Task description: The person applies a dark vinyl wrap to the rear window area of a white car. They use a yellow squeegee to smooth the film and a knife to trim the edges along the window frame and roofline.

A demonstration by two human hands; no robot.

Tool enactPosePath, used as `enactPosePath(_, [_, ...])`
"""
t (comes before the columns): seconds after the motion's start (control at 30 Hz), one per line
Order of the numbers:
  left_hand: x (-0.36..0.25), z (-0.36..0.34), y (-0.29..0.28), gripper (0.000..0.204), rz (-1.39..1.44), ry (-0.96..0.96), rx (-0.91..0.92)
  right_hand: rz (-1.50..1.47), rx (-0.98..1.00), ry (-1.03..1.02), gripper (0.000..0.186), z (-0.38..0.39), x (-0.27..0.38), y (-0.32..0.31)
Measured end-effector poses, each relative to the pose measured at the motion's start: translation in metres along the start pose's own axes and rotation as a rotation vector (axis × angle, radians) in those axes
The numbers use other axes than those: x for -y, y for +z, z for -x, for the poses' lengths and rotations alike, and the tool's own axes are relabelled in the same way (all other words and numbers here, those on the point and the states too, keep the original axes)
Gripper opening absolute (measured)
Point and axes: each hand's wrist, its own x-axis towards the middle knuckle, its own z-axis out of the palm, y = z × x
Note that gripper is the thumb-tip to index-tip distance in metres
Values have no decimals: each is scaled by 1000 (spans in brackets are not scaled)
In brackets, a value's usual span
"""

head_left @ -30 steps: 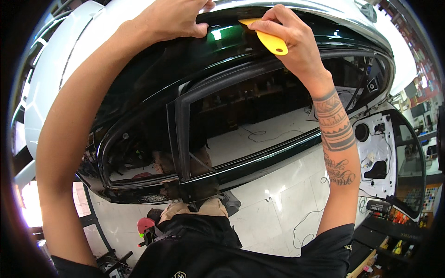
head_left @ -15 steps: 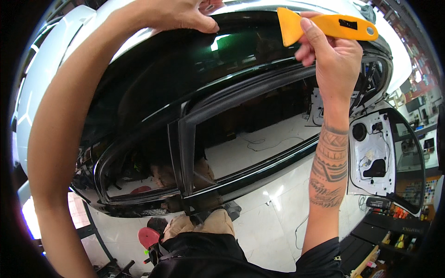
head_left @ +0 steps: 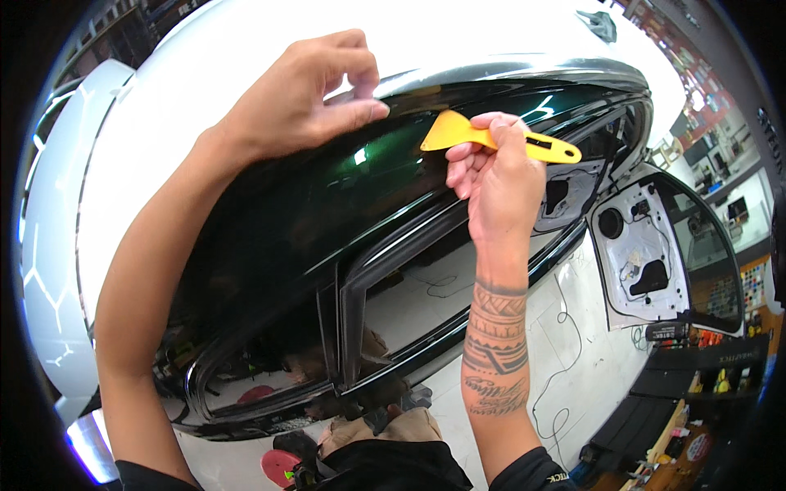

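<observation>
Head view: containers first, we've got a wood-edged tray (head_left: 661,432) low on the right with small bits in it, too small for us to name, next to a black cabinet (head_left: 626,413); a rack (head_left: 720,296) above holds rows of small coloured pieces. Tool is a yellow scraper (head_left: 449,133): flared flat blade, slim handle with a dark patch and a round hole at the far end. It's over the upper part of the dark green car panel (head_left: 327,204), blade pointing left, handle end right. We can't tell if the blade touches. Right hand (head_left: 509,188) has thumb and fingers closed around the scraper's middle. Left hand (head_left: 315,98) is at the panel's upper edge, fingers curled, thumb tip and forefinger only narrowly apart; can't tell if anything thin sits between them. Panel looks glossy, near black with green where light hits, bright reflections on top. Silver trim (head_left: 524,64) runs along its upper edge, white roof (head_left: 499,29) beyond. Below, side window (head_left: 417,307) in a black frame reflects the floor. Off to the right we have a white inner door panel (head_left: 622,274) with black cutouts; loose cable (head_left: 565,368) on the pale floor (head_left: 499,438) below it.
</observation>
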Motion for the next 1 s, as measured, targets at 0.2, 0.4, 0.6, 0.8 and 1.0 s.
enactPosePath(0.2, [-39, 0, 1, 21, -410, 0, -9, 41, -79, -17, 22, 13, -9, 26])
enactPosePath(0.4, [-59, 8, 7, 20, -460, -77, 82, 19, -168, -52, 16, 15, -18, 38])
enactPosePath(0.6, [-74, 5, 10, 17, -199, -208, 179, 56, -219, -117, 17, 17, -27, 41])
enactPosePath(0.8, [-83, 7, 4, 15, -280, -176, 92, 28, -219, -82, 16, 19, -25, 36])
enactPosePath(1.0, [-77, 15, 8, 10, -307, -197, 233, -116, -234, -48, 26, 30, -29, 42])
